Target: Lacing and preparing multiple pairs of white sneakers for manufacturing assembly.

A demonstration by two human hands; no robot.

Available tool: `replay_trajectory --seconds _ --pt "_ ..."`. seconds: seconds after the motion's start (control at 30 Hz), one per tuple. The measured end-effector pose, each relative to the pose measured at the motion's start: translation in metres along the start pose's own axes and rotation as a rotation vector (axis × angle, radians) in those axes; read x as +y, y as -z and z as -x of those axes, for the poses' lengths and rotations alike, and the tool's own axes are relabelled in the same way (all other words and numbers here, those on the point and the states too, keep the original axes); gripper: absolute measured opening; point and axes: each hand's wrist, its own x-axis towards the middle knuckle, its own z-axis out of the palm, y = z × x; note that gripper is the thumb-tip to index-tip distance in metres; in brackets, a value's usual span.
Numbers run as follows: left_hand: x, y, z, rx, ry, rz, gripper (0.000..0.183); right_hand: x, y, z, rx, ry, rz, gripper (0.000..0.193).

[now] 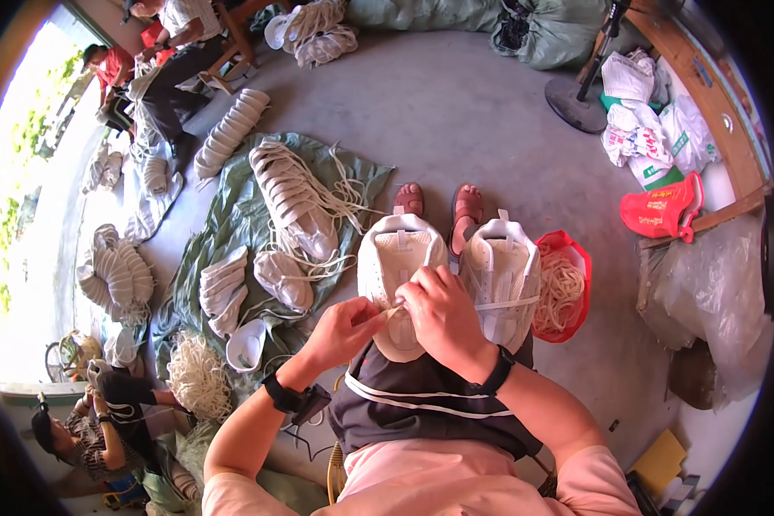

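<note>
Two cream shoes, a left one point(391, 236) and a right one point(500, 249), rest side by side on my lap with their heels away from me. Over the front of the left shoe, my left hand point(346, 331) pinches a thin pale shoelace point(393, 311). The fingers of my right hand point(443, 316) are closed on the same lace, close to the shoe's eyelets; their tips partly hide it. A white lace point(507, 304) runs across the right shoe. More white laces point(430, 399) lie over my dark-clad thighs.
A red bag point(586, 284) of loose laces stands right of my knees. On the left, a green sheet point(198, 228) carries stacked shoes point(288, 193) and a white bowl point(247, 346). Other people point(90, 439) sit at left. A black stand base point(574, 105) and plastic bags point(641, 129) are far right.
</note>
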Motion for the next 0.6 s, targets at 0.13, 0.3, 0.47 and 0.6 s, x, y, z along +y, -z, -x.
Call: replay_trajectory --seconds 0.13,0.3,0.47,0.6 --pt "-0.005 0.003 -0.002 0.027 -0.046 -0.042 0.021 -0.003 0.002 -0.004 -0.008 0.025 -0.008 0.009" --pt "-0.012 0.001 -0.003 0.131 -0.188 -0.087 0.021 -0.011 0.004 -0.006 -0.145 -0.070 -0.141 0.011" --pt "-0.013 0.000 -0.002 0.140 -0.232 -0.049 0.021 -0.013 0.003 -0.010 -0.135 -0.013 -0.113 0.011" --pt "-0.017 -0.002 -0.004 0.167 -0.269 -0.021 0.021 -0.014 0.001 -0.012 -0.106 0.029 -0.067 0.009"
